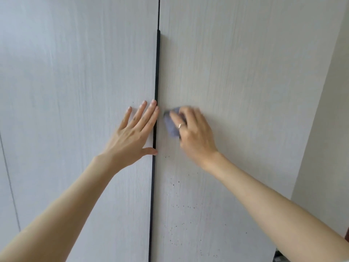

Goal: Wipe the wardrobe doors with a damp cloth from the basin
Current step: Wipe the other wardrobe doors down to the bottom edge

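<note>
Head view, single entry: we face two pale wood-grain wardrobe doors, the left door (pixel 75 91) and the right door (pixel 245 82), parted by a dark vertical handle strip (pixel 156 82) running down the seam. Our left hand (pixel 132 133) lies flat and spread on the left door, fingers straight, fingertips (pixel 154 104) at the strip, thumb crossing the seam; it holds nothing and, we judge, steadies the door. Our right hand (pixel 192 131) is blurred, fingers curled over a small blue-grey cloth (pixel 171 123), which it presses against the right door just beside the seam; a ring shows on one finger. The cloth sits under and to the left of the right-hand fingers, between the two hands, close to the left fingertips but apart from them. Progress, as we judge it: wiping is under way at mid-height on the right door. Dark specks (pixel 177 186) are scattered below the right hand down toward the bottom of the frame, so that lower stretch looks still to be done. The upper parts of both doors show no plain marks; whether they have been wiped we cannot tell. A further seam line (pixel 9 176) shows at far left, a plain wall (pixel 324 129) at right. The basin is out of view.
</note>
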`<action>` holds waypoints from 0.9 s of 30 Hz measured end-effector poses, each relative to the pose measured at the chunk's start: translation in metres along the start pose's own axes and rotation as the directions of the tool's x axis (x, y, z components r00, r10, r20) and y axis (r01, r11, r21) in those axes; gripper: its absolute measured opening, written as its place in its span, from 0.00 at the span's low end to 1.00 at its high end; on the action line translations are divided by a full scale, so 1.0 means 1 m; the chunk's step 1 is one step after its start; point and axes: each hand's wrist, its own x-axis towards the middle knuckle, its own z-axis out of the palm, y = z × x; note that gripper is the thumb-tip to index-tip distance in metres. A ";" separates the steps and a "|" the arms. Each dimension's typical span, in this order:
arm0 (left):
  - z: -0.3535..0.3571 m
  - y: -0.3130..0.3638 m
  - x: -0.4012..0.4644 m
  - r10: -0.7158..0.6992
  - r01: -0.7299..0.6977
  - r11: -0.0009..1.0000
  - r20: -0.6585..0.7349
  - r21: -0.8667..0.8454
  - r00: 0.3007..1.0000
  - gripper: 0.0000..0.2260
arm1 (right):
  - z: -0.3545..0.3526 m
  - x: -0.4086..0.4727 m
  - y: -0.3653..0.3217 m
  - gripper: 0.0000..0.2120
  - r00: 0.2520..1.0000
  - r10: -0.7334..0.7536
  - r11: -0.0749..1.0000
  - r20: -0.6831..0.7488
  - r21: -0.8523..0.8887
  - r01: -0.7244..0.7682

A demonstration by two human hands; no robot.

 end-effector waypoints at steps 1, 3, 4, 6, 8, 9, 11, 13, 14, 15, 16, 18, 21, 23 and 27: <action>0.000 0.001 -0.002 -0.003 0.003 1.000 0.003 0.006 1.000 0.50 | 0.005 -0.019 -0.009 0.14 0.996 -0.084 0.997 0.035 0.005 0.083; 0.001 0.002 -0.005 -0.002 0.002 1.000 0.017 0.022 1.000 0.50 | 0.010 -0.057 -0.024 0.15 0.953 -0.261 0.965 0.156 0.012 0.263; 0.001 0.003 -0.007 0.000 -0.001 1.000 0.023 0.027 1.000 0.51 | 0.012 -0.070 -0.028 0.16 0.918 -0.339 0.939 0.205 0.014 0.343; 0.003 0.004 -0.010 0.003 -0.004 1.000 0.026 0.030 1.000 0.51 | 0.014 -0.074 -0.026 0.18 0.878 -0.420 0.904 0.230 0.023 0.426; 0.004 0.004 -0.012 0.001 -0.001 1.000 0.019 0.029 1.000 0.52 | 0.015 -0.058 -0.021 0.18 0.915 -0.375 0.926 0.149 0.026 0.376; 0.004 0.004 -0.012 -0.001 0.001 1.000 0.012 0.027 1.000 0.52 | 0.015 -0.047 -0.018 0.16 0.942 -0.320 0.947 0.106 0.016 0.320; 0.004 0.004 -0.011 -0.007 0.007 1.000 -0.006 0.016 1.000 0.52 | 0.015 -0.032 -0.017 0.16 0.980 -0.187 0.982 0.065 0.016 0.186; 0.005 0.005 -0.014 -0.015 0.015 1.000 -0.013 0.002 1.000 0.51 | 0.015 -0.033 -0.021 0.17 0.992 -0.107 0.993 0.073 0.050 0.104; 0.005 0.005 -0.016 -0.015 0.015 1.000 -0.006 0.000 1.000 0.50 | 0.016 -0.038 -0.024 0.17 0.990 -0.110 0.992 0.088 0.066 0.104; 0.007 0.005 -0.020 -0.013 0.013 1.000 0.001 0.000 1.000 0.49 | 0.017 -0.047 -0.027 0.17 0.984 -0.139 0.988 0.111 0.087 0.130; 0.008 0.005 -0.023 -0.008 0.008 1.000 0.008 -0.003 1.000 0.47 | 0.018 -0.056 -0.028 0.16 0.970 -0.193 0.978 0.145 0.108 0.179; 0.010 0.004 -0.031 -0.004 0.005 1.000 0.034 -0.016 0.999 0.45 | 0.017 -0.076 -0.029 0.17 0.901 -0.345 0.937 0.264 0.151 0.315; 0.012 0.002 -0.042 -0.017 0.018 1.000 0.072 -0.026 0.997 0.43 | 0.010 -0.088 -0.031 0.10 0.730 -0.524 0.850 0.440 0.214 0.481; 0.012 0.000 -0.048 -0.044 0.047 0.998 0.070 -0.041 0.997 0.41 | 0.006 -0.075 -0.030 0.13 0.750 -0.516 0.856 0.414 0.269 0.441; 0.009 -0.010 -0.054 -0.147 0.151 0.986 0.051 -0.073 0.988 0.40 | -0.006 -0.012 -0.031 0.19 0.901 -0.373 0.917 0.219 0.232 0.323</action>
